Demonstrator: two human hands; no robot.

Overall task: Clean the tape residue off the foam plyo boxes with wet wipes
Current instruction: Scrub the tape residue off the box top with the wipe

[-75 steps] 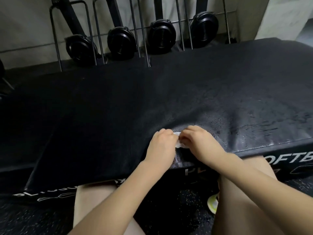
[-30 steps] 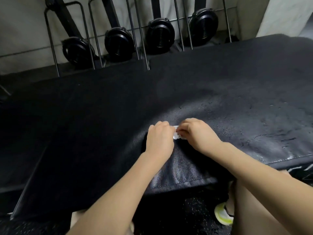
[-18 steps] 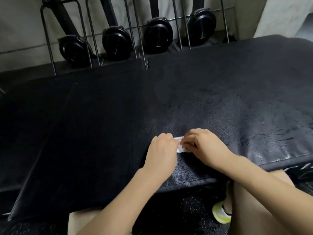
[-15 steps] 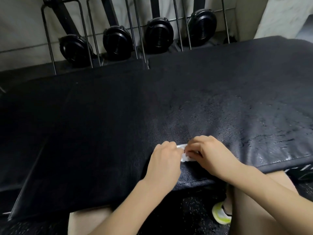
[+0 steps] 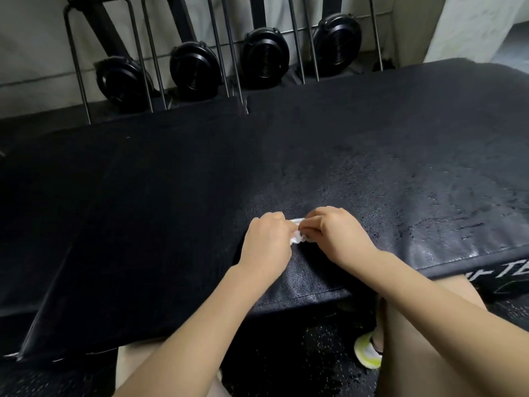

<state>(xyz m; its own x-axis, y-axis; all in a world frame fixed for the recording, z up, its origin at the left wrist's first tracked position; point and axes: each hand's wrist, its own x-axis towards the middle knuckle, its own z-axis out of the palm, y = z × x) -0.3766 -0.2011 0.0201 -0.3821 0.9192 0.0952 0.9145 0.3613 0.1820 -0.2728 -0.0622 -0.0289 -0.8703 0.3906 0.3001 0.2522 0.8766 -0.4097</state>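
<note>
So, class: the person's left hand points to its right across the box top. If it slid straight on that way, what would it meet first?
The wet wipe that the left hand already pinches, then at once the right hand, which grips the same wipe on the foam plyo box.

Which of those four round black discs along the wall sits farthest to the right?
The disc nearest the pale pillar, highest in the picture. The other three step down leftward; the leftmost is lowest, far from both hands.

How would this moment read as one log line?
left hand: pinches wet wipe | right hand: pinches wet wipe | plyo box: partly wet
</note>
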